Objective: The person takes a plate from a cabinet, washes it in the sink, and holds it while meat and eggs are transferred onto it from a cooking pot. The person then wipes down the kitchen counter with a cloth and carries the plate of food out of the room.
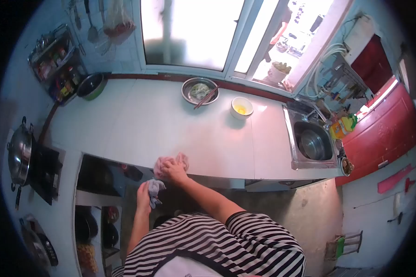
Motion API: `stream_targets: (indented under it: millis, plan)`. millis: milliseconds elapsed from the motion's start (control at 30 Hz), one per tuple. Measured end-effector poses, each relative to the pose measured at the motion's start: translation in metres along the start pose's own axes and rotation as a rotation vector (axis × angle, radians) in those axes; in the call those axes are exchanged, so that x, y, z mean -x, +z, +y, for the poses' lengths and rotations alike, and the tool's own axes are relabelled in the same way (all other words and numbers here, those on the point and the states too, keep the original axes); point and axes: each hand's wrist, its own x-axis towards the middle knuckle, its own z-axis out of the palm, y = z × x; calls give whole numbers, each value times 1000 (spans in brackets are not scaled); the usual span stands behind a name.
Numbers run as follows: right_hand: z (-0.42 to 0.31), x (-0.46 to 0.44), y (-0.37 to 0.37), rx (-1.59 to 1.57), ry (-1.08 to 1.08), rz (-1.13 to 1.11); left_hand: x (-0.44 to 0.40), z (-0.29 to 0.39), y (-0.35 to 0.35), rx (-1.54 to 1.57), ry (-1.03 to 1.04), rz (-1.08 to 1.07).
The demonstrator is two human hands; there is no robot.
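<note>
My right hand (174,171) presses a crumpled pink cloth (163,165) onto the front edge of the white countertop (143,124), its fingers bent over the fabric. Just below the counter edge, my left hand (144,197) grips a bunched grey-blue cloth (156,190) that hangs down on its right side. Farther back on the counter stands a metal bowl (187,92) with pale greenish food in it and chopsticks (207,97) across its rim. To its right is a white bowl (247,105) holding something yellow.
A sink (329,152) with a metal basin inside lies at the right. On the left are a stove with a lidded pot (21,154), a dark green bowl (91,87) and a spice rack (58,62). Open shelves (99,201) sit below the counter; a stool (349,244) stands lower right.
</note>
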Motion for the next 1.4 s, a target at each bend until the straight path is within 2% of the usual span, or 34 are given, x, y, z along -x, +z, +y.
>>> stream_targets:
  millis: [67,100,233,267,333,400,467,533,567,633,700,767,833,867,933,967,1033,1100,1267,1300,1367,1400]
  plan:
    - [5,2,6,-287,-36,-40,4,-1,-3,29,2,7]
    - [18,7,14,-280,-31,-22,8,-2,-3,21,13,-9]
    - [144,69,52,-244,-69,174,14,-22,0,6,-66,3]
    - [169,93,33,-492,138,251,13,-32,2,7,-89,-28]
    - [191,133,-76,-290,195,326,17,-44,19,6,-124,-60]
    - [213,195,-127,180,462,368,22,-55,48,-37,-144,-92]
    - [260,258,-136,312,686,177,27,-69,79,-94,-144,-169]
    - [287,305,-164,206,901,115,37,-85,122,-94,-150,-181]
    - [299,327,-171,203,891,109,44,-91,143,-99,-158,-203]
    - [321,365,-178,29,1000,237,58,-104,190,-96,-209,-234]
    - [335,396,-188,-73,1007,236,74,-116,238,-119,-253,-357]
    - [345,432,-186,-183,1020,227,82,-137,278,-148,-266,-374]
    - [354,457,-182,-680,1168,359,91,-147,317,-181,-275,-400]
    - [353,466,-185,-685,1164,352,97,-149,335,-185,-280,-448]
    - [327,463,-225,-1536,1281,474,103,-154,362,-184,-281,-496]
    - [324,461,-236,-1534,1280,469,104,-158,372,-209,-307,-544]
    - [320,455,-251,-1776,1147,585,110,-169,385,-233,-333,-592]
    - [318,439,-271,-1771,1098,608,113,-176,393,-204,-315,-620]
    - [328,392,-319,-2169,693,868,121,-165,396,-187,-306,-592]
    - [328,375,-329,-2163,688,859,124,-157,396,-145,-299,-557]
    - [318,344,-347,-2031,774,1097,131,-139,390,-109,-297,-510]
    - [349,354,-319,-2070,447,908,130,-132,384,-84,-299,-462]
